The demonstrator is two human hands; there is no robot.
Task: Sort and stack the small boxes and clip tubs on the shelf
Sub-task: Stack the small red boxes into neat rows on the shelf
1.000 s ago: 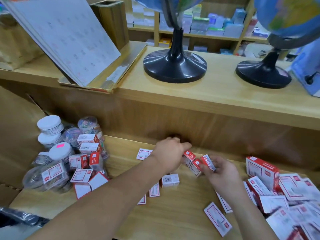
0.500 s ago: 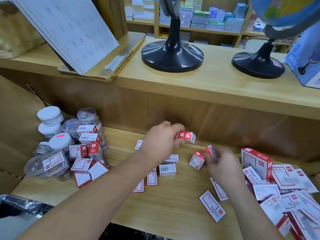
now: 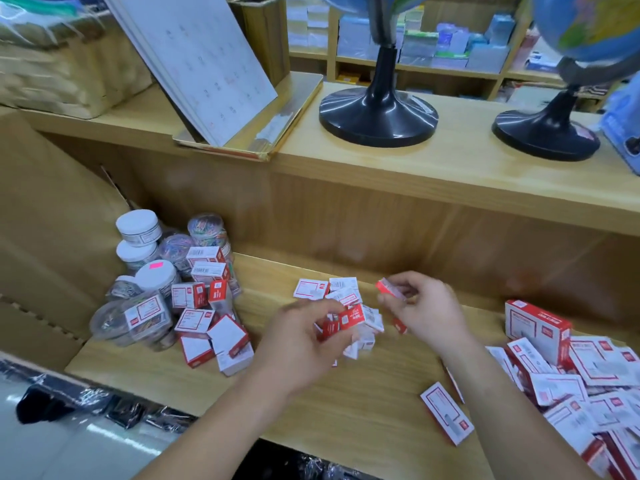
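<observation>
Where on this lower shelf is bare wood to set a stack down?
Front-centre wood between centre cluster and lone flat box; back strip between right hand and big red box. Crowded: left pile of clip tubs, right heap.

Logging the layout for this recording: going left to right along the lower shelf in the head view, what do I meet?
Clip tubs → pile of small boxes beside them → left hand gripping red boxes → right hand pinching a small box → tall red-and-white box → heap of flat boxes.
</observation>
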